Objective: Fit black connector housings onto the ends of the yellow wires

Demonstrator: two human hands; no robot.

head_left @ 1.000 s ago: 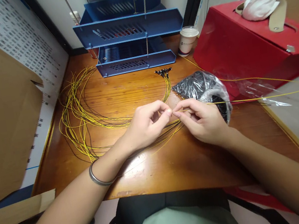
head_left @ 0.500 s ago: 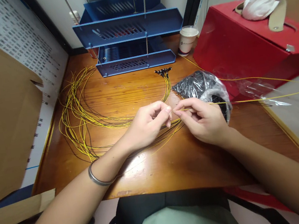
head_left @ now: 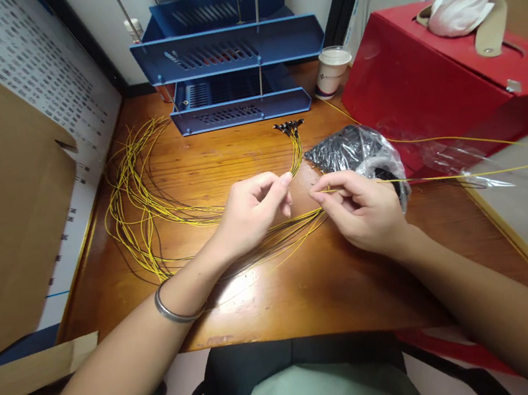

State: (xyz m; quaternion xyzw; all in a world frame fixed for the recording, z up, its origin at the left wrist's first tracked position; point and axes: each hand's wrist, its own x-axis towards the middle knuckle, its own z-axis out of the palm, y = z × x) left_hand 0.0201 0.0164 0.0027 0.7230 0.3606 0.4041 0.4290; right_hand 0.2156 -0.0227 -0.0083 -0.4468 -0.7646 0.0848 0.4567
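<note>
Partly hidden: yellow wire [head_left: 441, 177] end | right hand [head_left: 364, 212] pinching

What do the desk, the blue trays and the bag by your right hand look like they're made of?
Desk: wood, glossy varnish, judging by grain and glare. Blue trays: probably moulded plastic, matte, with slotted walls. Bag: thin clear plastic film, crinkled and shiny, holding small black parts.

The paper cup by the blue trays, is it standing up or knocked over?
Upright. The paper cup stands on its base on the wooden desk, its round rim facing up, beside the blue trays. Whether anything is inside cannot be told.
</note>
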